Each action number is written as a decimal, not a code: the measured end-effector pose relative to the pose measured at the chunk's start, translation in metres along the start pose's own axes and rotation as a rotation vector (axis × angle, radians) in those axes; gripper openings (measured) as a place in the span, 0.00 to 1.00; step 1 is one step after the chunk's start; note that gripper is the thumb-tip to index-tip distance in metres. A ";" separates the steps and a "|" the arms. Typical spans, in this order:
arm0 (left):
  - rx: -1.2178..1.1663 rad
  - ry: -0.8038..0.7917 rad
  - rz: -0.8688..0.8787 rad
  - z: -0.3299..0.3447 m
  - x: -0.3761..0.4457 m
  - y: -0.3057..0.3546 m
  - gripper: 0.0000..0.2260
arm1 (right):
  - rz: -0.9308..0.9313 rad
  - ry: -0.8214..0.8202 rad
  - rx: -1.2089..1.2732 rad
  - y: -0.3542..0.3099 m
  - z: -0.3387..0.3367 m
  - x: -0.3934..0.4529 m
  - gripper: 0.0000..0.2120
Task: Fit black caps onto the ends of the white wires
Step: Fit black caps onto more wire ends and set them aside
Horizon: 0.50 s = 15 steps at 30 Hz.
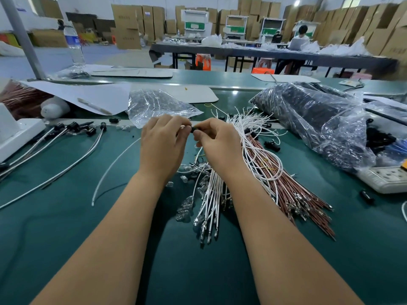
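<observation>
Both hands meet above the green bench (66,227). The right hand (217,144) pinches a small black cap (194,129); the left hand (164,144) has fingers curled, probably pinching a white wire end, though that is hidden. Cap looks light and slippery, the wire thin and bendy, best held near its tip. A loose wire bundle (253,150) crowds the right; open bench lies left.

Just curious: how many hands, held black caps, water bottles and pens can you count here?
hands: 2 (left hand, right hand)
black cap held between them: 1
water bottle: 1
pen: 1
total: 5
</observation>
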<state>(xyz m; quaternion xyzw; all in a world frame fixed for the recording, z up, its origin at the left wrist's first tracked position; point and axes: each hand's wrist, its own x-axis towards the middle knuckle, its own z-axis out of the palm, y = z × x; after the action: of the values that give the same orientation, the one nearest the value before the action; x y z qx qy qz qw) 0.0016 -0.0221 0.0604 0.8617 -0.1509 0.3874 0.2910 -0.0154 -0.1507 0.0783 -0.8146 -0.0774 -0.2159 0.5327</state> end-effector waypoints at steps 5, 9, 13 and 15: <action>0.014 0.060 -0.098 -0.003 0.001 -0.006 0.09 | -0.056 -0.015 -0.119 0.002 0.003 0.000 0.04; 0.037 0.041 -0.244 -0.014 0.004 -0.026 0.12 | -0.036 0.028 -0.189 0.010 -0.004 0.004 0.05; 0.138 -0.034 -0.112 -0.013 0.000 -0.016 0.07 | -0.048 -0.003 -0.202 0.013 -0.003 0.004 0.05; 0.063 -0.092 0.005 -0.005 -0.002 -0.004 0.06 | -0.062 -0.037 -0.190 0.013 0.001 0.003 0.05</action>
<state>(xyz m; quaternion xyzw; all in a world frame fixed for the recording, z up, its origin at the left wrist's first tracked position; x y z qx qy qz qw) -0.0006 -0.0156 0.0597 0.8869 -0.1542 0.3525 0.2555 -0.0081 -0.1551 0.0680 -0.8626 -0.0915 -0.2237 0.4444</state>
